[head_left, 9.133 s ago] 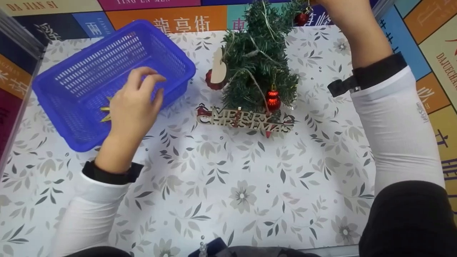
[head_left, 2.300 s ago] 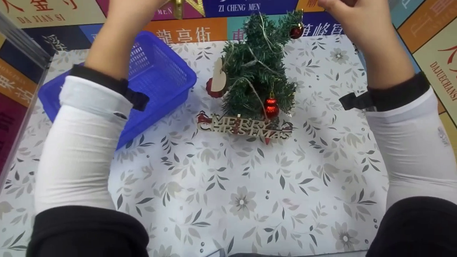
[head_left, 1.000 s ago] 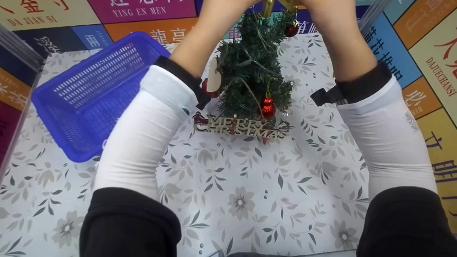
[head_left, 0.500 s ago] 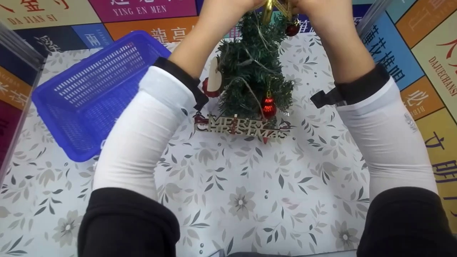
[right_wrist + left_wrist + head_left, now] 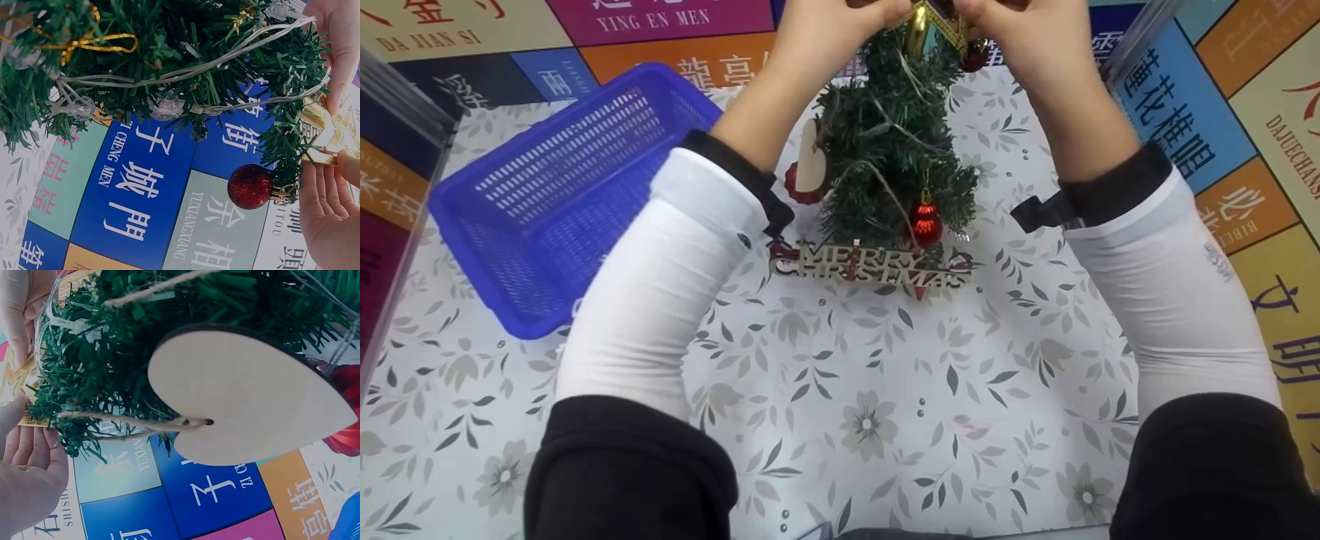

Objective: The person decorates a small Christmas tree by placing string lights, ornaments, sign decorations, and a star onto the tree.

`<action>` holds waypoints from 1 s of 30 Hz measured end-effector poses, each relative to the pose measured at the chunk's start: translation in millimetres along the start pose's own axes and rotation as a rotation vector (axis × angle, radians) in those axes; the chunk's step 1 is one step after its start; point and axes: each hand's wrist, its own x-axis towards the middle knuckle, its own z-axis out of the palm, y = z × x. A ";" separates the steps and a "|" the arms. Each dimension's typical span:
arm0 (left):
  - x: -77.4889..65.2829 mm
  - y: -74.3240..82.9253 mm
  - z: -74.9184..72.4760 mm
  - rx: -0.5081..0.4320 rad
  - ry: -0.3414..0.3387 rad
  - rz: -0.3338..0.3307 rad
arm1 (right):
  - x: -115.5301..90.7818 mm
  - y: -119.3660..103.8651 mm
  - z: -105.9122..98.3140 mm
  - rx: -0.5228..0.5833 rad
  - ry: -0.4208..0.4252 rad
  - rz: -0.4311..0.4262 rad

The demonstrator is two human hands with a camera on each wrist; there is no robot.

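Note:
A gold star sits at the top of a small green Christmas tree. My left hand pinches the star's left side between thumb and fingers. On the other side my right hand pinches it too; the head view cuts off the upper fingers. Both wrist views show the star against the treetop, with fingers on it. A wooden heart hangs on twine at the tree's left. A glittery dark red ball hangs near the top right. Lower down hangs a shiny red ornament.
A blue plastic basket stands left of the tree, partly behind my left forearm. A wooden "Merry Christmas" sign is at the tree's foot. Clear light wires wrap the branches. Printed panels wall the floral-covered table.
My left hand took the gold star from the basket and brought it to the treetop. My right hand came in to hold it as well. Lately the star has shifted only slightly.

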 end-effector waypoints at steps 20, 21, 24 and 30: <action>2.5 -1.0 0.8 -0.015 -0.032 0.057 | 3.2 6.3 0.1 0.002 -0.025 -0.004; 2.5 -0.8 0.9 -0.019 -0.038 0.053 | 3.2 6.9 -0.2 0.020 -0.030 -0.010; 2.0 -1.1 1.3 -0.037 -0.047 0.059 | 2.9 8.0 -1.2 0.053 -0.039 -0.028; 2.6 -1.7 0.0 -0.086 -0.047 0.044 | 3.6 8.3 -2.9 0.084 -0.028 -0.031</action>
